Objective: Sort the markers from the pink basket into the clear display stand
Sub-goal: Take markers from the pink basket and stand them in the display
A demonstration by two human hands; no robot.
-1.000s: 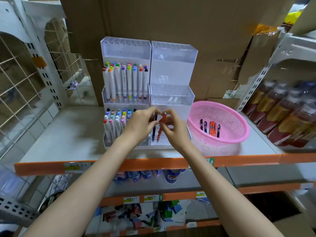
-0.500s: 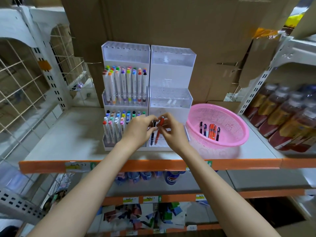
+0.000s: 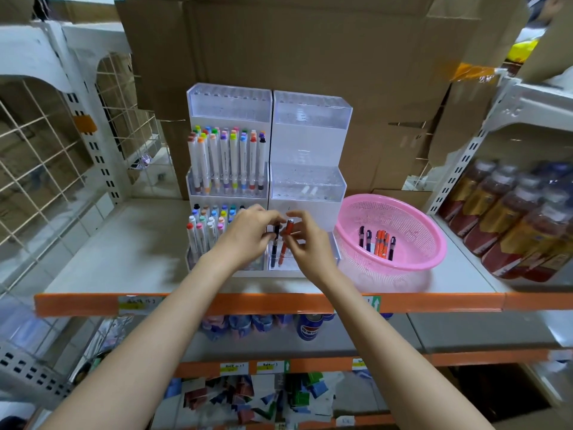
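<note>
Since 1 second ago my 2 hands have eased lower at the shelf. My left hand [image 3: 248, 234] pinches the black marker [image 3: 274, 247] near its top. My right hand [image 3: 310, 248] pinches the orange marker [image 3: 283, 251] by its cap. Both markers stand upright in the front tier of the clear display stand [image 3: 310, 181]. Just to the right, the pink basket [image 3: 429, 243] holds more markers [image 3: 379, 243].

I see a black marker [image 3: 274, 243] and an orange marker [image 3: 287, 229] standing upright, side by side, in the lowest front tier of the clear display stand [image 3: 311, 119]. More black and orange markers [image 3: 376, 243] lie bunched together in the pink basket [image 3: 400, 269] just right of it.
</note>
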